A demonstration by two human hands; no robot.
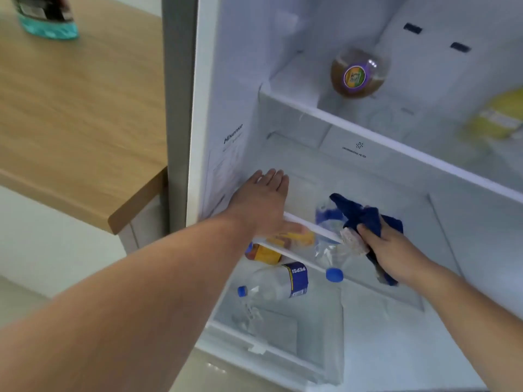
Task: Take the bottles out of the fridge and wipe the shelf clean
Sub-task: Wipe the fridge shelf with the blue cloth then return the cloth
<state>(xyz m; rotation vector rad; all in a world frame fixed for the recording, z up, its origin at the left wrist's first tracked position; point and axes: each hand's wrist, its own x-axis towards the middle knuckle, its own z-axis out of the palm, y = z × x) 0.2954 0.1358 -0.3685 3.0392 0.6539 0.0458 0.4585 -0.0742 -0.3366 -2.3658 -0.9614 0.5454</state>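
The fridge stands open. My left hand [261, 198] reaches in flat, palm down, fingers together, over the left end of the middle glass shelf [311, 224], holding nothing. My right hand [387, 247] grips a dark blue cloth [365, 219] on the same shelf, further right. Under the glass lie a clear Pepsi bottle [280, 281] with a blue cap, an orange-labelled bottle [266, 253] and another clear bottle with a blue cap [334, 274]. A brown bottle [358, 75] lies on the upper shelf, its base towards me.
A yellow-green bottle [495, 117], blurred, sits at the right of the upper shelf. Left of the fridge is a wooden countertop [76, 108] with a bottle of blue-green liquid [48, 18] on it. The crisper cover [283, 329] lies below the bottles.
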